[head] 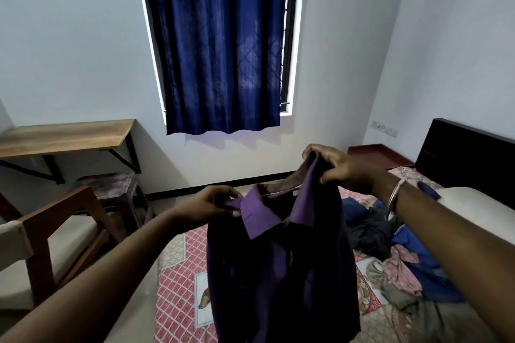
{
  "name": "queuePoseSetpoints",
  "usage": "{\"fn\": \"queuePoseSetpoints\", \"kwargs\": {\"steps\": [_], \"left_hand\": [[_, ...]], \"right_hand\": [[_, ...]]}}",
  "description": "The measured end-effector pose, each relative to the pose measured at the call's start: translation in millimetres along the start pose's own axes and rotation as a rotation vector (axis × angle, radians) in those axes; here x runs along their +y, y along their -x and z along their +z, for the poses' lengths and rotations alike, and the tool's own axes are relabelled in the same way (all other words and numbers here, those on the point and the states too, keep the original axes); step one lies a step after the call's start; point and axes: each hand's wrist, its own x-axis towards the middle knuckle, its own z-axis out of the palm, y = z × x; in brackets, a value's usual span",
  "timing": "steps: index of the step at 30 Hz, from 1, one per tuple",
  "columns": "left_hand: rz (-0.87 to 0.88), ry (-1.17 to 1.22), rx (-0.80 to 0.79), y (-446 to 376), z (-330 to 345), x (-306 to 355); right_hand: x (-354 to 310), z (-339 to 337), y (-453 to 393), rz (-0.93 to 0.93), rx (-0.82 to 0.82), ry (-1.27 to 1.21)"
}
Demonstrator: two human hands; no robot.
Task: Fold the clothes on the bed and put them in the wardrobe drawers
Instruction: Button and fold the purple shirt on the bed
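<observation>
A dark purple collared shirt (278, 267) hangs in the air above the bed (178, 273), held up by both hands. My left hand (209, 206) pinches the shirt at the left end of its collar. My right hand (342, 167), with a metal bangle on the wrist, grips the shirt's right shoulder a little higher. The shirt's lower part drops out of view at the bottom. A heap of unfolded clothes (395, 248), blue, black and pink, lies on the patterned bedspread to the right.
A wooden chair with pale cushions (47, 234) stands at the left, a wall-mounted wooden desk (69, 133) and a small stool (111, 189) behind it. A blue curtain (220, 42) covers the window. The dark headboard (468, 153) and a white pillow (473, 206) are at the right.
</observation>
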Motion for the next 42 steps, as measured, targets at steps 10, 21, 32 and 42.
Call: {"fn": "queuePoseSetpoints", "kwargs": {"steps": [10, 21, 32, 42], "left_hand": [[0.172, -0.642, 0.559, 18.4, -5.9, 19.5], [0.233, -0.786, 0.607, 34.8, 12.6, 28.1], [0.173, -0.7, 0.641, 12.9, 24.2, 78.3], [0.15, -0.782, 0.609, 25.8, -24.3, 82.3]], "right_hand": [[54.3, 2.9, 0.0, -0.027, 0.512, 0.564], [92.2, 40.7, 16.1, 0.125, 0.365, 0.304], [165.6, 166.1, 23.1, 0.163, -0.111, 0.287], [155.4, 110.9, 16.7, 0.047, 0.69, -0.001]]}}
